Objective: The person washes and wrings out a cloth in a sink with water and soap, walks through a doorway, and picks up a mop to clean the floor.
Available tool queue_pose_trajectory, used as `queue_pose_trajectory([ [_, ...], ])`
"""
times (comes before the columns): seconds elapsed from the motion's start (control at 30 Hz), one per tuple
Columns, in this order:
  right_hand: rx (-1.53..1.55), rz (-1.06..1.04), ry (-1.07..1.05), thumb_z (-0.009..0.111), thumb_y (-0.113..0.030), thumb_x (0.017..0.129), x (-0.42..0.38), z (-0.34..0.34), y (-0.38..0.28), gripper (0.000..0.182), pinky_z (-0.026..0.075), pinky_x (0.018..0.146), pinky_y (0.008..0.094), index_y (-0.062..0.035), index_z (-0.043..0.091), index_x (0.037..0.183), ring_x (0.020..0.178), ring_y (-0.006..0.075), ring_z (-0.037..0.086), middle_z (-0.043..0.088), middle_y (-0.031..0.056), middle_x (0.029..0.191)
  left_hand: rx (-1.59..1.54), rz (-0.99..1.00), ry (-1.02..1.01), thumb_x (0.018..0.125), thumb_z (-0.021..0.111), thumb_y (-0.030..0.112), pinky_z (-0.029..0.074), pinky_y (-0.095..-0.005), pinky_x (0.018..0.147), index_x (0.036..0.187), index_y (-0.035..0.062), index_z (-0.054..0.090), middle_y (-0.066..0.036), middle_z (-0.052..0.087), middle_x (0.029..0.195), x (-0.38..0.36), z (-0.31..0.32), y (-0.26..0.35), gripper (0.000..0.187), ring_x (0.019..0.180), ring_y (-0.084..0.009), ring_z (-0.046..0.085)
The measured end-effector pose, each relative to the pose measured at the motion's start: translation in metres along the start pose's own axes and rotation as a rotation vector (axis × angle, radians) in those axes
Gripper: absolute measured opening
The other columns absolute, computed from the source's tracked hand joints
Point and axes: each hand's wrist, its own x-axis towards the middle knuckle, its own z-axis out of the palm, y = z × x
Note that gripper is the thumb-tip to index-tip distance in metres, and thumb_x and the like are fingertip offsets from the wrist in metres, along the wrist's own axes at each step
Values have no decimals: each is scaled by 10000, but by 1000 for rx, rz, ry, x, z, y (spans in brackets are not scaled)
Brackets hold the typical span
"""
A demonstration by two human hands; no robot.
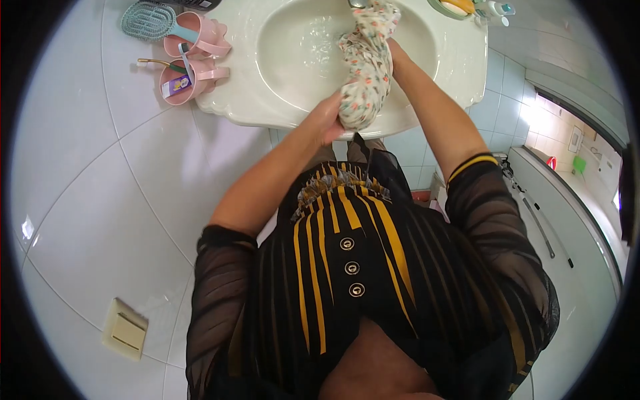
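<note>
Sheer-sleeved black blouse with yellow stripes (353, 257) lies nearest the camera in the head view, the bare forearms reaching forward over a cream-white, oval ceramic washbasin (293, 43). Held above the bowl's right part is a bunched, damp-looking white cloth with an orange-and-green print (367, 87), stretching from the front rim up to beside a shiny metal tap (358, 3). The left hand (325, 120) has its grip closed round the cloth's near end, right at the front rim; the right hand (395, 60) touches the right flank farther in, its fingers hidden behind fabric, so how firmly that grip grasps cannot be told. Good handling probably calls for even pressure from both hands, folds kept gathered, and the near end drawn inward, since drips could run over the rim. The bowl's left half offers the most room for moving. Two pink plastic cups (205, 80), the farther holding a pale-blue openwork hairbrush (148, 22), bound the left side; a green dish with soap (456, 8) sits on the far right corner.
</note>
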Motion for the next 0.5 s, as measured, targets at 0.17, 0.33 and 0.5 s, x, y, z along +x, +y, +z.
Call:
queue_pose_trajectory([
  [0.17, -936, -305, 57, 590, -313, 810, 16, -12, 4, 468, 502, 728, 351, 34, 513, 1115, 842, 277, 625, 618, 161, 986, 1574, 140, 117, 834, 493, 476, 443, -380, 867, 1304, -79, 214, -233, 507, 1175, 32, 6, 27, 779, 1012, -273, 566],
  [0.33, -1604, -117, 251, 598, -346, 778, 39, -19, 31, 504, 443, 832, 365, 35, 515, 1097, 952, 374, 564, 561, 246, 1069, 1978, -49, 66, 798, 469, 562, 421, -375, 880, 1285, -114, 242, -248, 511, 1159, 40, 4, 26, 863, 1033, -271, 556],
  [0.5, -1349, 58, 342, 602, -403, 749, -12, 10, 12, 593, 459, 836, 355, 35, 498, 1135, 964, 339, 586, 571, 226, 1088, 784, -203, -137, 852, 404, 562, 434, -364, 881, 1279, 14, 371, -156, 515, 1196, 13, -17, 38, 695, 1050, -197, 550],
])
